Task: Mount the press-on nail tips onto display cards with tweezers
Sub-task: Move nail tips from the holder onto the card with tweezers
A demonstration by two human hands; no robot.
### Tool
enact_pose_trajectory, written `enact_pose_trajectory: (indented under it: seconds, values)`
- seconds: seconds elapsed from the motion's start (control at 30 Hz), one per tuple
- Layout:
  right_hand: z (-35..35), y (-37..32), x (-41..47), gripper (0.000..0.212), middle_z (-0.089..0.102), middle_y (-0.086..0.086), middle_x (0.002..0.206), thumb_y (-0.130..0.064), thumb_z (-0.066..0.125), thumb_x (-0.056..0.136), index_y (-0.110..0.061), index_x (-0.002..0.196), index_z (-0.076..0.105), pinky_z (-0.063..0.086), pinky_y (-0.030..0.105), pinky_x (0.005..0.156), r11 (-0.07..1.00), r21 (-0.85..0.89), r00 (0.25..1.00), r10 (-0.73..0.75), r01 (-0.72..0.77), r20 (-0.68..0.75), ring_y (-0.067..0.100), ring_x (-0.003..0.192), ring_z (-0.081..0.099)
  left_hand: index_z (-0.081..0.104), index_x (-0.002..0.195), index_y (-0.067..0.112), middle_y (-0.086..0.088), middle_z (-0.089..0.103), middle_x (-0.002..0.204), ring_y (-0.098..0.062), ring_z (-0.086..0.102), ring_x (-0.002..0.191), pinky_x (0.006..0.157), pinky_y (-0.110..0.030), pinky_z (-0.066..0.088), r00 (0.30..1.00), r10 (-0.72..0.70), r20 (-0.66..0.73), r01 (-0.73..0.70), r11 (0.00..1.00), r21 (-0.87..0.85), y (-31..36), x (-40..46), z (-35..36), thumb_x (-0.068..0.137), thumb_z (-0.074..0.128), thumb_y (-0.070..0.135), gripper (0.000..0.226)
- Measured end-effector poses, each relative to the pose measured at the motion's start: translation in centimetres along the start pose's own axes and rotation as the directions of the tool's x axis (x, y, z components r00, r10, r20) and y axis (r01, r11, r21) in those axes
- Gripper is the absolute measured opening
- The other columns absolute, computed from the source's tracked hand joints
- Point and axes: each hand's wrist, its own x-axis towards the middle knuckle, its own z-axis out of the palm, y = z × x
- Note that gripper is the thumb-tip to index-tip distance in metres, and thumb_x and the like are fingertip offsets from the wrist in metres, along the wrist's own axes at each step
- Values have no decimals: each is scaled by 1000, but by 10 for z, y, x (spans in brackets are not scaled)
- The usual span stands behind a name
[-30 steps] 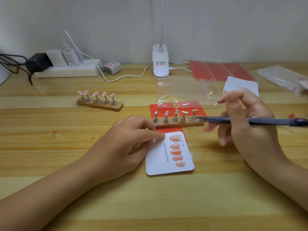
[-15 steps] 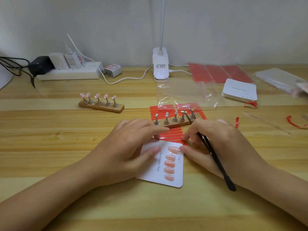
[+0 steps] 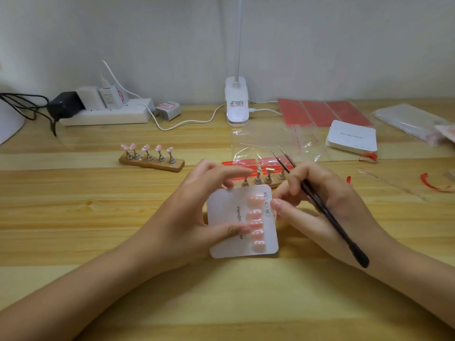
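The left hand covers the left edge of the white display card and part of its printed wording, gripping it between thumb and curled fingers above the wooden table. Five pink nail tips run down the card, blurred. The right hand, touching the card's right edge, clasps the black tweezers, whose parted points aim away from the card.

Display card reads "Handm…" (rest hidden).

- Illumination: bright, even, diffuse; my hands cast faint shadows on the tabletop.
- Image soft overall; wide-angle bending at edges.
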Motion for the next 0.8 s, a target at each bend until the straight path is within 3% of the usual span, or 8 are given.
enact_pose_trajectory:
  seconds: [0.07, 0.17, 0.23, 0.33, 0.43, 0.5, 0.63, 0.8]
  values:
    - [0, -2, 1, 31, 65, 10, 73, 8, 66, 78, -12, 75, 43, 51, 21, 67, 994, 98, 999, 39, -39, 0, 13, 61, 60, 50, 119, 38, 20, 53, 96, 0, 59, 81, 68, -12, 48, 990, -133, -41, 119, 963, -242, 4, 3, 1, 64, 79, 42, 61]
    - [0, -2, 3, 30, 63, 11, 72, 11, 63, 79, -12, 76, 43, 47, 14, 64, 986, 158, 998, 55, -48, -43, 10, 59, 61, 62, 109, 29, 10, 69, 93, -6, 67, 81, 65, -21, 55, 931, -365, 28, 321, 776, -543, 3, 7, 3, 64, 71, 35, 45]
    - [2, -2, 5, 26, 63, 12, 72, 4, 64, 80, -12, 76, 44, 48, 14, 63, 990, 136, 996, 54, -43, -77, 8, 59, 60, 71, 91, 20, 0, 73, 85, -10, 69, 76, 62, -26, 57, 898, -434, 74, 396, 722, -567, 2, 8, 6, 65, 66, 33, 30]
    - [3, -2, 6, 17, 61, 9, 67, -30, 59, 84, -16, 77, 51, 49, 19, 60, 986, 157, 980, 90, -62, -176, 12, 56, 58, 71, 82, 20, -1, 73, 78, -11, 69, 70, 58, -26, 56, 867, -491, 88, 446, 683, -579, -1, 9, 7, 64, 65, 33, 23]
    - [-3, 0, 7, 43, 56, 1, 55, -55, 35, 91, -27, 83, 67, 41, 16, 52, 956, 281, 959, 153, -82, -240, 10, 51, 48, 71, 83, 24, 2, 73, 78, -10, 69, 69, 52, -24, 55, 861, -501, 86, 456, 686, -567, -4, 9, 6, 64, 64, 34, 22]
    - [-8, 2, 8, 61, 51, -2, 52, -64, 23, 89, -32, 92, 74, 39, 18, 52, 911, 380, 947, 252, -162, -198, 10, 51, 44, 71, 82, 26, 2, 73, 77, -9, 69, 69, 48, -23, 52, 861, -503, 80, 452, 681, -576, -5, 8, 6, 65, 64, 34, 20]
    - [-8, 1, 9, 53, 61, -1, 57, -59, 39, 82, -23, 78, 78, 44, 18, 49, 777, 574, 930, 361, -260, -66, 9, 52, 52, 69, 84, 26, 2, 73, 77, -10, 69, 68, 48, -28, 52, 860, -504, 75, 454, 690, -564, -6, 7, 7, 66, 63, 35, 21]
    - [-9, -1, 11, 34, 65, 10, 55, -49, 59, 64, -17, 55, 69, 47, 17, 43, 753, 591, 907, 413, -289, -82, 16, 43, 58, 70, 83, 24, 0, 73, 79, -12, 70, 70, 52, -29, 54, 860, -505, 73, 449, 680, -580, -8, 6, 7, 67, 64, 33, 20]
